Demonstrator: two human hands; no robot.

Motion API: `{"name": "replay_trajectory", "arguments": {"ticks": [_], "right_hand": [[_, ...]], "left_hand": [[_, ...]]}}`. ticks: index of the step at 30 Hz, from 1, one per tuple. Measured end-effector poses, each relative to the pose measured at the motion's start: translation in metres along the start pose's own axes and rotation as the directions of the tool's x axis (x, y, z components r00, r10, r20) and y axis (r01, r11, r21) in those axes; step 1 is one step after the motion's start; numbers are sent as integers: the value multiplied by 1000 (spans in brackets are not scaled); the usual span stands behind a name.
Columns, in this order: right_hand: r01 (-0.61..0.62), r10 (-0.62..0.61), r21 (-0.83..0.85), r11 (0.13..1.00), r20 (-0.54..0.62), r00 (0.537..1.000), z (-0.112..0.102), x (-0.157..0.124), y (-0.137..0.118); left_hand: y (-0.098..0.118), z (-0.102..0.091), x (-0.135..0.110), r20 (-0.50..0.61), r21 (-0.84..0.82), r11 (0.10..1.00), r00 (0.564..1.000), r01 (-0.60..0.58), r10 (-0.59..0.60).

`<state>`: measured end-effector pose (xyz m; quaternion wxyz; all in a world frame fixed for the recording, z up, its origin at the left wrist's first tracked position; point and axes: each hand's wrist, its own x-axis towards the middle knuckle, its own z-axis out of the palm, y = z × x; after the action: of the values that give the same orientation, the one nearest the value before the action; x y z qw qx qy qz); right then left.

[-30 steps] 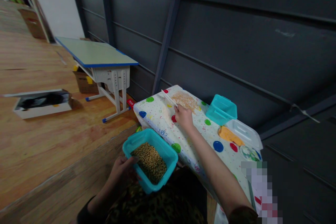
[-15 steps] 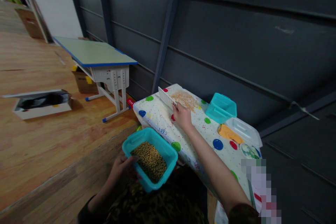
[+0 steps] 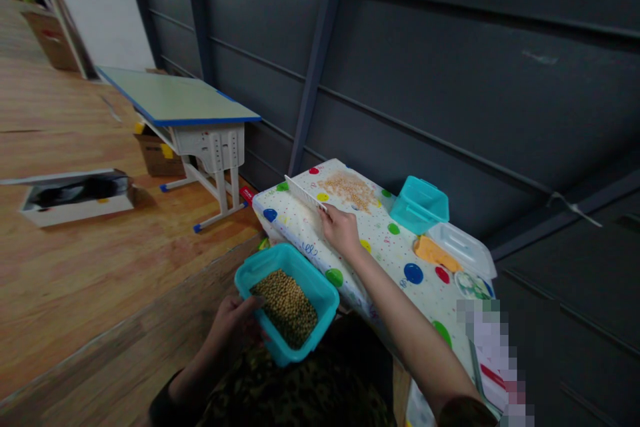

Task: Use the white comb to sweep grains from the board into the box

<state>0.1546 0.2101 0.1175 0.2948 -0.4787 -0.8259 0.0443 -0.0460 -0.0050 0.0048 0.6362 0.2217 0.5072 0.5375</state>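
My left hand [image 3: 237, 320] is closed on the near rim of a turquoise plastic tub [image 3: 323, 290], its thumb over the edge. Inside lie many round, yellowish-tan beans [image 3: 287, 303]. The tub is tilted slightly and held just off the table's front edge. My right hand [image 3: 343, 230] grips the near end of a thin white slotted plastic strip [image 3: 303, 193], low over the patterned tablecloth [image 3: 385, 273]. Beyond the strip, small pale-orange grains [image 3: 350, 190] are spread on the cloth. Whether the strip's lower edge touches the cloth, I cannot tell.
Along the table's wall side stand a second turquoise tub [image 3: 420, 205], a clear lid [image 3: 465, 250], an orange cloth [image 3: 437, 253] and a small clear container [image 3: 470, 285]. A dark panelled wall [image 3: 450, 80] borders the table. At left are a desk [image 3: 180, 97] and an open white box [image 3: 80, 210].
My right hand has drawn the white strip toward the table's front-left edge, away from the grains, and tipped it flatter. The left hand and its tub have barely moved.
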Motion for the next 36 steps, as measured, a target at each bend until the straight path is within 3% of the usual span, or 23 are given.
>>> {"name": "replay_trajectory", "arguments": {"ticks": [3,5,8,10,13,17,23,36], "right_hand": [[-155,180,180,971,-129,975,-16,7,12],[-254,323,359,898,-147,935,-31,9,25],[-353,399,647,676,81,913,-52,5,45],[-425,390,723,545,230,892,-60,-4,54],[-495,378,739,456,343,860,-60,-15,61],[-544,405,728,418,386,829,-46,-11,66],[-593,442,699,400,420,793,-31,21,66],[-579,452,661,477,381,807,-10,88,70]], "left_hand": [[4,0,-4,19,-5,1000,1000,-19,19],[4,0,-3,22,-9,1000,1000,-13,13],[-1,-2,3,21,-17,1000,1000,13,-13],[-4,-4,7,20,-23,999,1000,24,-24],[-7,-5,9,25,-10,1000,1000,17,-16],[-7,-4,7,34,7,1000,999,25,-25],[-6,-2,4,6,0,1000,1000,17,-17],[-5,2,0,-45,9,1000,999,-3,4]]}}
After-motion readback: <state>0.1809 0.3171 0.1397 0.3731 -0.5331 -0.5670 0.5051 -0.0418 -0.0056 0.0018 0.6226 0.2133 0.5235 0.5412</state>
